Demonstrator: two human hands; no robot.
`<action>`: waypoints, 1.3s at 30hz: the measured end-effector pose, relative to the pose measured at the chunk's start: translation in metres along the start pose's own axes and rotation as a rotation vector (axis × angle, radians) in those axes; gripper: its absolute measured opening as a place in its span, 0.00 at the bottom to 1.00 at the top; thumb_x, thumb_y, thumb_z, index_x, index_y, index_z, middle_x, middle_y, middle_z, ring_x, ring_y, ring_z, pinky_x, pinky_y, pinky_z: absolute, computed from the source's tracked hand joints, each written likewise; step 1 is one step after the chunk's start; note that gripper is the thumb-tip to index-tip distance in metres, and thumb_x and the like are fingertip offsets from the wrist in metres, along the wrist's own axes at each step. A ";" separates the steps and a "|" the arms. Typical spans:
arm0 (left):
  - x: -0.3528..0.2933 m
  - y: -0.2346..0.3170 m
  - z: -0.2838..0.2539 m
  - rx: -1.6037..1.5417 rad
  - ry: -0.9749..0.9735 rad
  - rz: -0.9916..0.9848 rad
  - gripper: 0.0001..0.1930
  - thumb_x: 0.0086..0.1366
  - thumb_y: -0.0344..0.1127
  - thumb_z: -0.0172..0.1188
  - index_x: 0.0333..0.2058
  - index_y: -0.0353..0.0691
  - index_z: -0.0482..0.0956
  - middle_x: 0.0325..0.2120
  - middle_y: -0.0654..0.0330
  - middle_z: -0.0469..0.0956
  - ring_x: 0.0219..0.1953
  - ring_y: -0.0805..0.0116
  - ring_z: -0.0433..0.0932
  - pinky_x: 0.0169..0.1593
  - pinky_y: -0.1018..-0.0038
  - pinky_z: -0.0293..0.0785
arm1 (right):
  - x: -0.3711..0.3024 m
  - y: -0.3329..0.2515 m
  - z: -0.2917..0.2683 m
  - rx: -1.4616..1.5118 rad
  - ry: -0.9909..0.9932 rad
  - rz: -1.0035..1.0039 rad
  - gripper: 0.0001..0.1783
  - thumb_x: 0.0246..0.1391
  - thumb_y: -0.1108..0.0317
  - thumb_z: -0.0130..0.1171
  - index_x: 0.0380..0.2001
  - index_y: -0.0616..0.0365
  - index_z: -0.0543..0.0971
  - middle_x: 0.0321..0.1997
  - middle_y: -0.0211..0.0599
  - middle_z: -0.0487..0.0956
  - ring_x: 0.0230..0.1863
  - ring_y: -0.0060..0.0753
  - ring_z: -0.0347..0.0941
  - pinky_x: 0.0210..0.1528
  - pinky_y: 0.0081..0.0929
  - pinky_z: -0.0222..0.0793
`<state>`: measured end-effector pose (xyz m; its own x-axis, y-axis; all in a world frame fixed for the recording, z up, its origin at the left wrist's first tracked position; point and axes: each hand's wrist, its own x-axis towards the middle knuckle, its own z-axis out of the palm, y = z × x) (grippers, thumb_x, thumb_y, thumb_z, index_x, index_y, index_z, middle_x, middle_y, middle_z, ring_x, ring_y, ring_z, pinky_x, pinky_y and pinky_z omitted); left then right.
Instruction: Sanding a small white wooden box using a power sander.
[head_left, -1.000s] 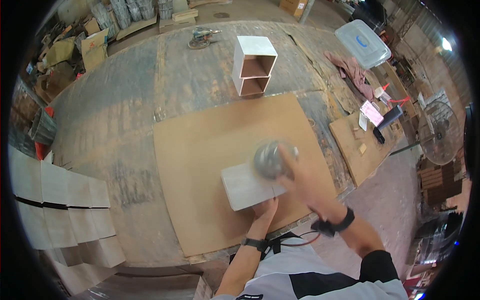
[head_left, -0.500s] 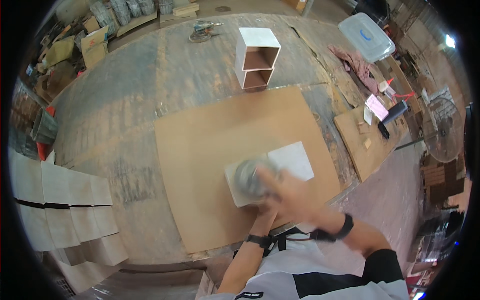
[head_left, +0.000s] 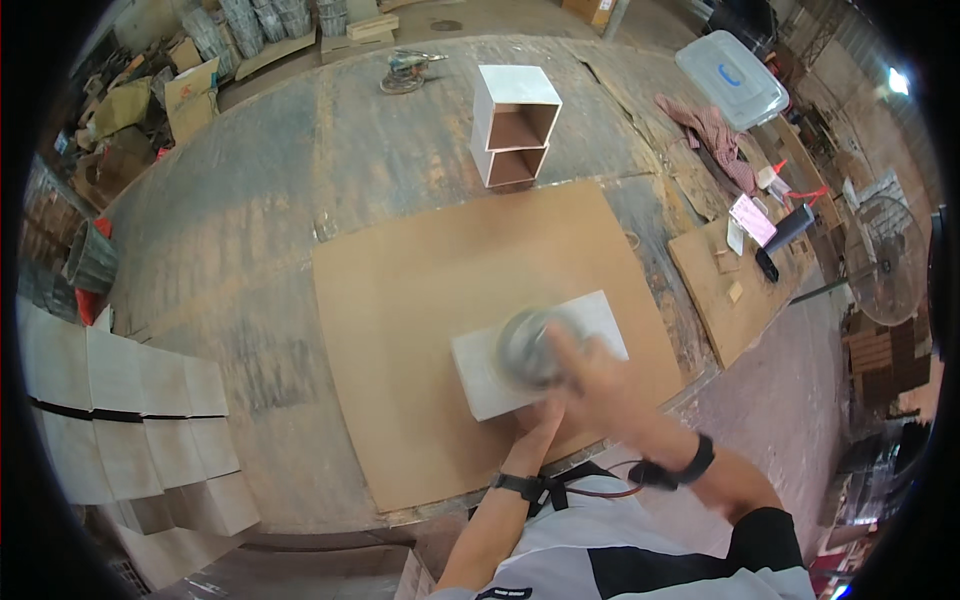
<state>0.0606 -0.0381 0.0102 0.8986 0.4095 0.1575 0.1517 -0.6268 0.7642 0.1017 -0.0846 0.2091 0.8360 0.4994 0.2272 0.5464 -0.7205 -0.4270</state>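
Note:
A white rectangular box [head_left: 478, 372] lies on a brown board in front of me. My right hand [head_left: 590, 375] is closed over a round grey orbital sander [head_left: 528, 348], pressed on the middle of the box's top face. Motion smears the sander and the fingers on it. Below it, my left hand [head_left: 541, 412] holds the near side of the box; most of its fingers are hidden by the box and the right hand. A thin reddish-brown hose [head_left: 610, 492] runs near my right wrist.
The brown board [head_left: 400, 300] lies on a large stained table [head_left: 220, 220]. Beyond stand two stacked white open boxes [head_left: 515, 88] and another sander [head_left: 405, 75]. Several pale boxes [head_left: 150, 380] are stacked at left. At right are a wooden board [head_left: 712, 300] with phones, a cloth [head_left: 712, 140] and a clear lidded bin [head_left: 735, 80].
The sander and my right hand have moved right across the box top, baring more of its left end. My left hand stays at the near side. The view has shifted slightly.

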 end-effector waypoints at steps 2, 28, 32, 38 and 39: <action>-0.004 -0.011 0.004 -0.300 0.252 -0.016 0.33 0.52 0.43 0.61 0.57 0.44 0.65 0.59 0.47 0.61 0.62 0.45 0.57 0.62 0.50 0.52 | -0.009 -0.044 -0.006 0.095 -0.257 -0.185 0.42 0.42 0.72 0.62 0.63 0.47 0.59 0.34 0.52 0.70 0.29 0.48 0.72 0.32 0.38 0.69; 0.003 0.000 -0.021 0.274 -0.273 -0.082 0.35 0.55 0.46 0.59 0.61 0.46 0.59 0.60 0.49 0.60 0.62 0.47 0.56 0.62 0.47 0.50 | -0.007 0.013 -0.028 0.096 -0.019 0.249 0.40 0.43 0.70 0.61 0.62 0.49 0.61 0.32 0.53 0.71 0.31 0.49 0.73 0.35 0.36 0.69; -0.002 -0.024 -0.010 -0.610 -0.061 -0.126 0.36 0.56 0.39 0.60 0.61 0.39 0.56 0.60 0.46 0.59 0.62 0.49 0.57 0.62 0.57 0.56 | -0.013 -0.008 -0.018 -0.009 -0.245 -0.046 0.42 0.42 0.73 0.60 0.63 0.55 0.58 0.37 0.52 0.74 0.34 0.48 0.74 0.36 0.36 0.70; 0.016 0.032 -0.015 -0.050 -0.008 -0.034 0.34 0.56 0.43 0.59 0.59 0.40 0.61 0.58 0.46 0.62 0.60 0.46 0.60 0.62 0.53 0.55 | 0.002 0.029 -0.006 0.168 -0.133 0.124 0.42 0.42 0.69 0.63 0.63 0.55 0.59 0.48 0.61 0.72 0.44 0.56 0.73 0.42 0.38 0.71; 0.020 0.044 -0.034 -0.185 0.116 -0.007 0.32 0.57 0.42 0.57 0.59 0.39 0.61 0.58 0.45 0.61 0.59 0.45 0.61 0.61 0.53 0.56 | -0.003 -0.004 -0.003 0.135 -0.153 -0.040 0.42 0.42 0.68 0.62 0.63 0.53 0.59 0.49 0.61 0.71 0.44 0.57 0.73 0.42 0.38 0.71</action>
<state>0.0716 -0.0349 0.0688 0.8426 0.4940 0.2144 0.0706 -0.4959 0.8655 0.0974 -0.0848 0.2129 0.7910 0.6009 0.1148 0.5585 -0.6328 -0.5363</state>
